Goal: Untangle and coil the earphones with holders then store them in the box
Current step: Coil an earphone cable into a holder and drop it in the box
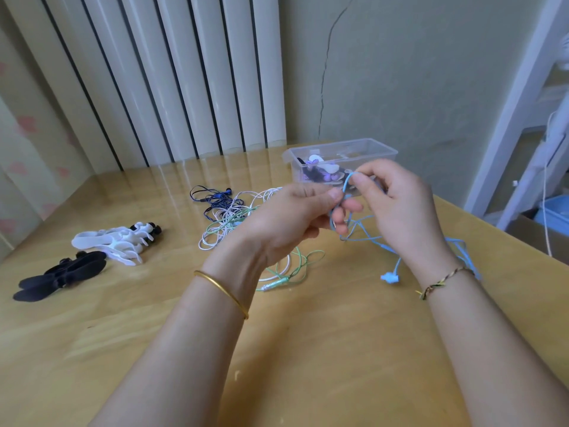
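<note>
Now both hands, left hand [286, 217] and right hand [397, 204], pinch the light-blue earphone cable [363, 232] above the table [154, 334].

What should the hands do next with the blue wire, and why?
Probably the right hand should lay one more loop of the blue wire over the left hand. Both hands pinch it, a loop or so seems to sit on the left fingers, and most of the wire lies loose on the table, so it looks too slack for a white holder yet.
</note>
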### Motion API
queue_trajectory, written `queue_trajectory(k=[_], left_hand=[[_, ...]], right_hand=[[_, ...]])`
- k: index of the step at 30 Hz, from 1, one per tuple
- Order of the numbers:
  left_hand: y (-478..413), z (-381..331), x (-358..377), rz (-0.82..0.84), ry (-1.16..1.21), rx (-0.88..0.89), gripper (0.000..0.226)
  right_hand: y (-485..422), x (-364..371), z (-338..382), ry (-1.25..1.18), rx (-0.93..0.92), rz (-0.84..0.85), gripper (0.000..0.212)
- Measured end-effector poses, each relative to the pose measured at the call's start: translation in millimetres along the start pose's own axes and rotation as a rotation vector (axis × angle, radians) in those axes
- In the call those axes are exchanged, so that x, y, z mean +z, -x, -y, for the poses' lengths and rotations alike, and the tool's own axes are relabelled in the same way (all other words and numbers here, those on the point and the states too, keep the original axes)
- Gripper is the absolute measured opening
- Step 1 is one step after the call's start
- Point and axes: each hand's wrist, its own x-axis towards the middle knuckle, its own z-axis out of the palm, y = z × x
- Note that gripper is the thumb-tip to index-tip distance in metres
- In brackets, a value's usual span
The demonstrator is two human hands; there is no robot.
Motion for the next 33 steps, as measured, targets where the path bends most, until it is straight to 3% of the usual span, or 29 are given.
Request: queue_trajectory(k=[4, 6, 8, 11, 13, 15, 16, 18, 20, 22, 26, 30, 33], left_hand=[[-3, -10, 0, -0.185, 0.599, -0.100, 0.026], [-5, -9, -1, -0.334, 0.694, -0.098, 0.024], [-4, -7, -1, -0.463, 0.643, -0.048, 0.020], [-3, 1, 1, -0.641, 0.292, 0.113, 0.017], [-5, 9, -2, -0.732, -0.249, 0.275, 0.019], [-6, 13, -4, -0.644, -0.810, 0.345, 0.024], [-7, 13, -4, -0.546, -0.974, 0.324, 0.028], [-8, 11, -3, -0.368, -1.044, 0.270, 0.032], [-8, 11, -2, -0.353, -1.050, 0.279, 0.030], [-8, 11, -4, -0.460, -0.951, 0.287, 0.032], [-6, 3, -13, -0.664, -0.493, 0.233, 0.034], [-6, -1, -20, -0.782, -0.245, 0.192, 0.032], [-5, -7, -23, -0.841, -0.041, 0.203, 0.034]], right_hand=[[3, 1, 2, 0.033, 0.115, 0.306, 0.019], [6, 1, 6, -0.025, 0.143, 0.446, 0.020], [9, -2, 10, -0.068, 0.153, 0.522, 0.020], [11, -8, 16, -0.072, 0.147, 0.590, 0.014], [10, -9, 18, -0.101, 0.128, 0.566, 0.012], [7, -9, 15, -0.109, 0.099, 0.431, 0.017], [5, -9, 11, -0.084, 0.081, 0.336, 0.019], [1, -10, 6, -0.023, 0.059, 0.184, 0.020], [0, -11, 2, 0.010, 0.071, 0.133, 0.021], [0, -11, 0, 0.052, 0.090, 0.153, 0.021], [-1, -11, 0, -0.049, 0.169, 0.220, 0.023], [0, -11, -2, -0.199, 0.335, 0.298, 0.035], [1, -10, -6, -0.187, 0.458, 0.335, 0.031]])
